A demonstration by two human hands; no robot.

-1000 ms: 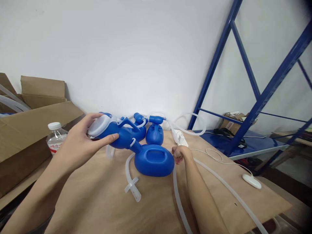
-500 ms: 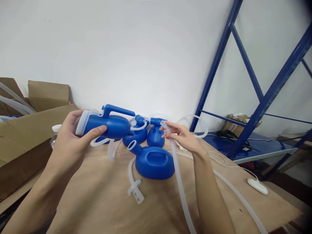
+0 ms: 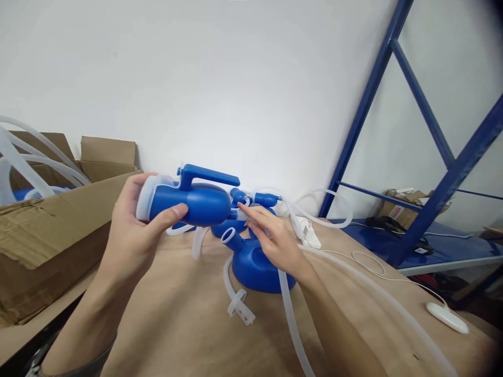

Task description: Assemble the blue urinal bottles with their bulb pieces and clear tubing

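My left hand (image 3: 135,238) is wrapped round the white-rimmed end of a blue urinal cup (image 3: 192,204), which lies sideways in the air with its handle on top. Its narrow spout points right, towards my right hand (image 3: 281,243). Those fingers are closed on the end of a translucent hose (image 3: 294,324), which meets the spout; how far it is pushed on is hidden. Below, a blue urinal bottle (image 3: 251,267) stands on the table, partly covered by my right hand. A short clear tube with a flanged connector (image 3: 240,306) lies beside it.
More blue bottles (image 3: 223,229) and hoses are bunched against the wall. An open cardboard box (image 3: 70,225) with hoses stands at left. A white power strip (image 3: 310,233), a cable and a white mouse-shaped device (image 3: 447,317) lie at right, near a blue metal shelf (image 3: 444,248).
My right hand has moved left with the hose end, bringing it to the cup's spout. The cup stays in my left hand, and the whole view has shifted slightly.
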